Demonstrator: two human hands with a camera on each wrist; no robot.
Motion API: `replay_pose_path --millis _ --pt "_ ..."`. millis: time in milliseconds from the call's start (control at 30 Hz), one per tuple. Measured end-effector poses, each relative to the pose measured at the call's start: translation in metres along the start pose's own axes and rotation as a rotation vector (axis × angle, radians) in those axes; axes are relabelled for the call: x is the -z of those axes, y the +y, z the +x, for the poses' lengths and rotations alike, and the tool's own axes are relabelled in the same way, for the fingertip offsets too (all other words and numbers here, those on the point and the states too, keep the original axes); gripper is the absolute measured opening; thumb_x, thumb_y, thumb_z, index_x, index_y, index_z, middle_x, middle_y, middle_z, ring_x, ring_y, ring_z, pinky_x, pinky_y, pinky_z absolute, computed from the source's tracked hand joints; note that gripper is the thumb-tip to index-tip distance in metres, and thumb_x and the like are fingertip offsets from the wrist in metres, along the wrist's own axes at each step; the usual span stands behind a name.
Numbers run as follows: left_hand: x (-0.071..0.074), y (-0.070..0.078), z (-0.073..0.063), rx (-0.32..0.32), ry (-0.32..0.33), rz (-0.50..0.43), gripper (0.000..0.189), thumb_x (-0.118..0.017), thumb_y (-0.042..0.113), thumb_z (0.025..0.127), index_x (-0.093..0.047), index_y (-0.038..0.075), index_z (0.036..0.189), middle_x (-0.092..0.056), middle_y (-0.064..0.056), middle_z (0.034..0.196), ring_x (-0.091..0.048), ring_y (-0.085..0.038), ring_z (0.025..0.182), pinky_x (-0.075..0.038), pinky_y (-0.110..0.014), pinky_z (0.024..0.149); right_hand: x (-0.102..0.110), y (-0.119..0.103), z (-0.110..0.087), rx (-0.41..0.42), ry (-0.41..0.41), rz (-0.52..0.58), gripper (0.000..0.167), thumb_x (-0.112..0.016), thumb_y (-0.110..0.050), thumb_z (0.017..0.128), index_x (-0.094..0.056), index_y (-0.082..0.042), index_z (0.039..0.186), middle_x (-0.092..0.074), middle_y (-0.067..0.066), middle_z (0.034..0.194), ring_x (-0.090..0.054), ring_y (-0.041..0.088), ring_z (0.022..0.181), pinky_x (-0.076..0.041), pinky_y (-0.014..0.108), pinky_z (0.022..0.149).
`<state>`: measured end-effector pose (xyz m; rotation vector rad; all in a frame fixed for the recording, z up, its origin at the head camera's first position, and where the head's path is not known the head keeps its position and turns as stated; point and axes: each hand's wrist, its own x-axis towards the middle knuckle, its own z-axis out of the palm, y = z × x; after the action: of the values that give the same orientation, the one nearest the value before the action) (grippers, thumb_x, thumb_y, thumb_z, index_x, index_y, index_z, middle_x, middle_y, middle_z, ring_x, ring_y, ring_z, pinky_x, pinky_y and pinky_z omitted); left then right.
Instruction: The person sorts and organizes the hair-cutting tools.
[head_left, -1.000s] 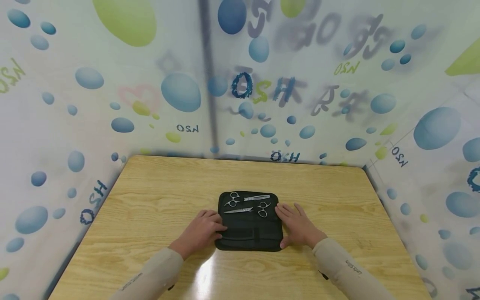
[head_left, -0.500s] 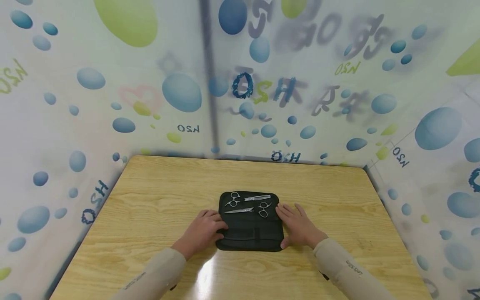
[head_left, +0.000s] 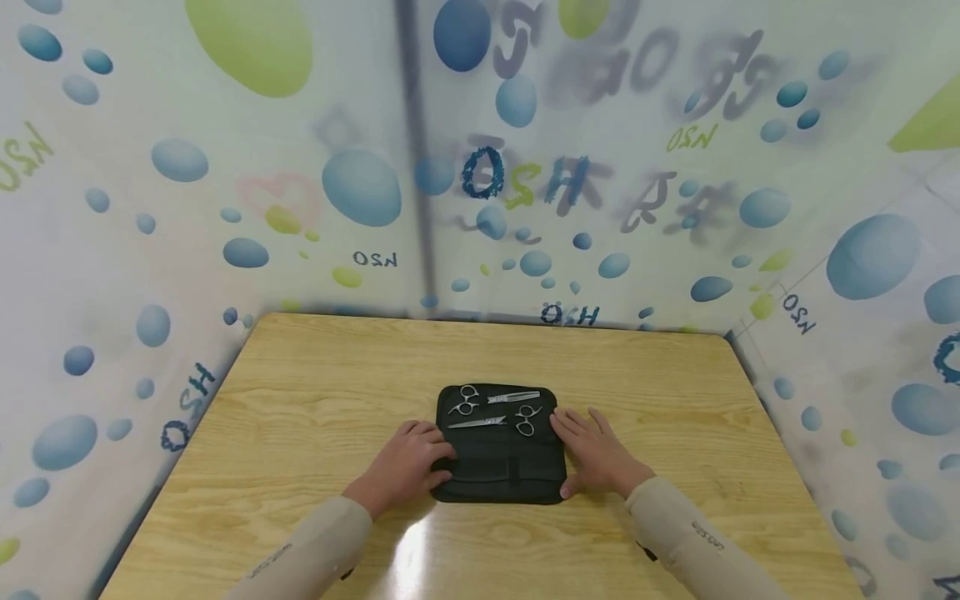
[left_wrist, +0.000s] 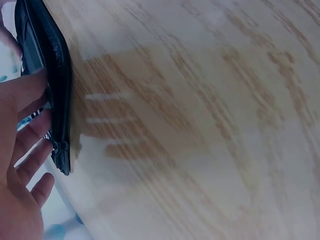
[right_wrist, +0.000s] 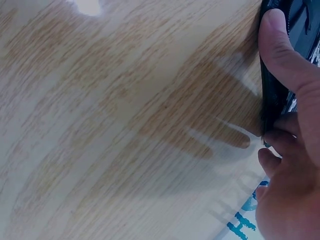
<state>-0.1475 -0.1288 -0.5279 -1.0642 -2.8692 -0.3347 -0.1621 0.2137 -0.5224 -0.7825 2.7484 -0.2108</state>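
Black case [head_left: 491, 447] lying flat on the wooden table [head_left: 337, 367] before us, silver scissors [head_left: 482, 422] in its far half, our left hand [head_left: 405, 460] touching its left edge, fingers relaxed, our right hand [head_left: 597, 456] outspread against its right edge

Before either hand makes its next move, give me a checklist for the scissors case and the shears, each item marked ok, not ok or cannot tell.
1. Scissors case resting on the wooden table: ok.
2. Case closed for carrying: not ok, it lies open.
3. Left hand at the case's left edge: ok, fingers touch it.
4. Right hand at the case's right edge: ok, thumb at the near corner.
5. Both shears in place: ok, thinning shears farther from the person, rings left; pointed shears nearer, rings right.
6. Shears held firmly: cannot tell, black material hides their middles.
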Motion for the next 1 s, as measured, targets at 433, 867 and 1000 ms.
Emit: replay_pose_path --millis 433,867,1000 --pt "0.001 -0.011 0.004 0.032 0.067 -0.004 0.01 -0.071 0.028 0.088 -0.073 0.023 0.096 -0.071 0.006 0.099 -0.061 -0.02 0.106 -0.046 -0.045 0.097 0.006 -0.003 0.004 -0.031 -0.046 0.007 0.11 -0.087 -0.046 0.066 -0.032 -0.003 0.151 -0.031 0.012 0.159 -0.024 0.035 0.149 -0.01 0.057 0.12" --pt "0.008 -0.034 0.009 0.217 0.12 -0.005 0.021 -0.071 0.022 0.089 -0.07 0.017 0.109 -0.071 -0.001 0.104 -0.061 -0.026 0.11 -0.045 -0.05 0.099 0.023 0.009 0.014 -0.098 0.051 0.057 0.075 -0.077 -0.026 0.084 -0.041 0.001 0.145 -0.048 0.018 0.147 -0.042 0.036 0.138 -0.024 0.059 0.116" --pt "0.007 -0.042 0.012 0.297 0.075 -0.032 0.034 -0.071 0.026 0.089 -0.064 0.015 0.12 -0.069 -0.005 0.114 -0.059 -0.029 0.117 -0.042 -0.053 0.102 0.025 0.012 0.018 -0.124 0.089 0.056 0.072 -0.076 -0.025 0.085 -0.043 0.002 0.143 -0.05 0.02 0.144 -0.045 0.037 0.136 -0.027 0.058 0.115"
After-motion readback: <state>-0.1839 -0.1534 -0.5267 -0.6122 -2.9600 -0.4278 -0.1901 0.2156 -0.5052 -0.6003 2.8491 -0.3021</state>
